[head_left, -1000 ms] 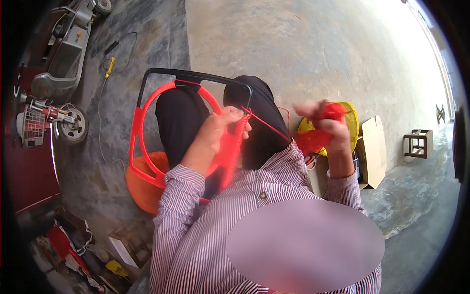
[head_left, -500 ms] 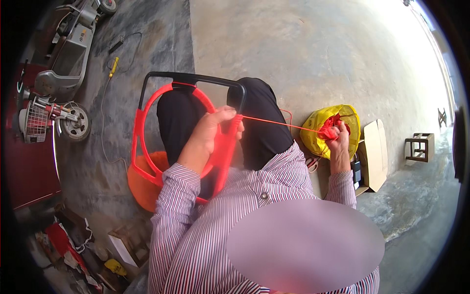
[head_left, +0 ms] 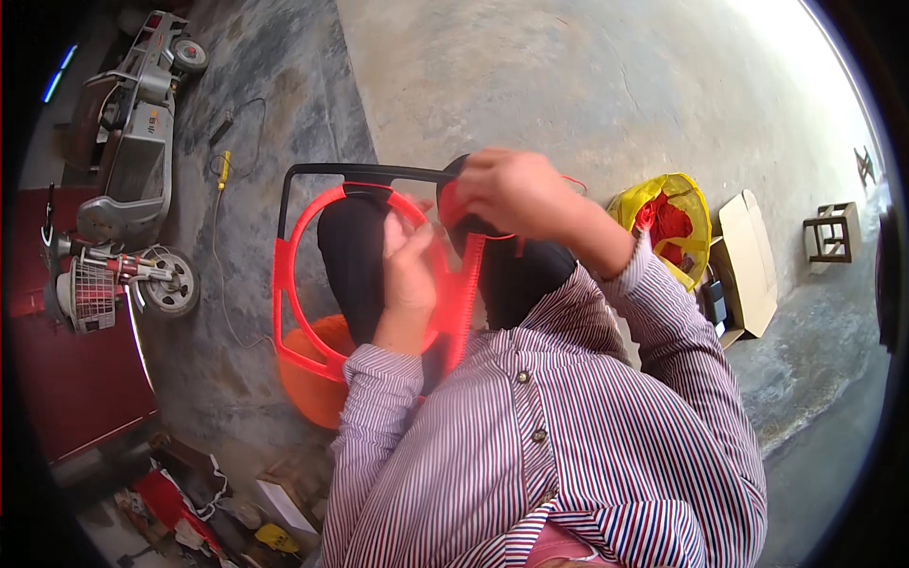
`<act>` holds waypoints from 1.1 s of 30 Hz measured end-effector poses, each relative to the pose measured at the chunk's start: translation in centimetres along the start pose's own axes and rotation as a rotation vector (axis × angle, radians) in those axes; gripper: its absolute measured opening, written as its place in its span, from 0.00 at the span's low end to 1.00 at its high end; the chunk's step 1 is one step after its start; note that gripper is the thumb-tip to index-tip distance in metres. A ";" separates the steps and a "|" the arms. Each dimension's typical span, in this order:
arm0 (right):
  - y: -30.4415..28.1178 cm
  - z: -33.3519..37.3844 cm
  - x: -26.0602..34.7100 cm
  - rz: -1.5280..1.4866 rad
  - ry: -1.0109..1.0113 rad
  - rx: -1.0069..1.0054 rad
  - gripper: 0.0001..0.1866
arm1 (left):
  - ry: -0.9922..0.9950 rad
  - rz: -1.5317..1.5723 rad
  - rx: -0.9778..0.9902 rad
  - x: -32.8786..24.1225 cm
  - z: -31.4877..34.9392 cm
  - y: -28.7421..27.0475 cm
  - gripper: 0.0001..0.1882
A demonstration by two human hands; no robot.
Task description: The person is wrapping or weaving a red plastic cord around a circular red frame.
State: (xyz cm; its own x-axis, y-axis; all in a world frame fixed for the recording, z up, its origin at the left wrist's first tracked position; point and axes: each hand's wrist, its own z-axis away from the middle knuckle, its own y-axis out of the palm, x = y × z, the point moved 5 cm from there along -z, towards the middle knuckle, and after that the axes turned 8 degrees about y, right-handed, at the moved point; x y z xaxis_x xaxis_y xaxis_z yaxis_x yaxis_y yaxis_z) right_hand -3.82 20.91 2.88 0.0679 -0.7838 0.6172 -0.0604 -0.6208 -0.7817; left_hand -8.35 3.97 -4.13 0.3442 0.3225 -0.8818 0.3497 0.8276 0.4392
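A red plastic frame point(head_left: 284, 308) with a ring inside it and a black bar point(head_left: 379, 171) across its far side lies over my lap. Red cord point(head_left: 462, 308) is wound in close turns along its right side. My left hand point(head_left: 409, 270) grips the frame between the ring and the cord-wrapped side. Beyond it, at the frame's far right corner, my right hand point(head_left: 521, 192) is closed and smeared by motion. A blurred red cord bundle point(head_left: 453, 203) shows at its fingers. My knees are beneath the frame.
A yellow bag point(head_left: 699, 213) with red material inside stands at my right, beside an open cardboard box point(head_left: 750, 270). An orange round object point(head_left: 317, 379) sits under the frame. Farther off are a small wooden stool point(head_left: 833, 234), a scooter point(head_left: 142, 142) and a yellow-handled corded tool point(head_left: 224, 170).
My right hand has come left from the yellow bag to the frame's far right corner. The taut cord between bag and frame no longer shows. My left hand's grip has shifted.
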 end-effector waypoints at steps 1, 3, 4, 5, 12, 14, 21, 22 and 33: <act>0.9 -0.7 -0.1 -0.001 0.002 -0.003 0.07 | -0.001 -0.002 0.003 0.0 0.0 0.1 0.29; 2.9 -1.0 -0.3 0.140 -0.196 -0.116 0.10 | -0.064 0.061 0.086 0.4 0.0 0.8 0.29; 2.0 -0.7 -0.6 0.087 -0.142 -0.334 0.10 | -0.063 0.066 0.082 0.2 0.0 0.8 0.29; 2.0 -0.4 -0.9 0.090 -0.145 -0.327 0.10 | -0.127 0.113 0.110 0.3 0.1 0.9 0.30; 1.6 4.9 -5.1 -0.384 0.350 -0.361 0.18 | -0.366 0.440 0.354 1.2 -0.1 1.4 0.33; 3.1 4.7 -4.3 -0.345 0.291 -0.216 0.17 | -0.447 0.421 0.217 2.2 -0.2 0.8 0.30; 3.0 6.8 -6.2 -1.209 0.401 -0.296 0.07 | -0.468 0.355 0.110 2.6 0.2 0.2 0.21; 1.6 7.6 -5.8 -1.239 0.444 -0.313 0.07 | -0.518 0.312 0.195 2.4 0.5 0.6 0.21; -8.3 16.7 -8.9 -1.851 0.247 -0.829 0.03 | -0.534 0.132 0.239 1.5 0.8 0.6 0.13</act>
State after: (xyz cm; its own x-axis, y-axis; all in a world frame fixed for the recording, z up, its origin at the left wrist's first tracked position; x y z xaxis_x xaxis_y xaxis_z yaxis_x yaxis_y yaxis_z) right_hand 12.68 33.29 2.38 0.4638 0.7207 0.5153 -0.4426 -0.3154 0.8395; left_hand -6.89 4.59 -5.03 0.7665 0.0884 -0.6361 0.4396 0.6499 0.6200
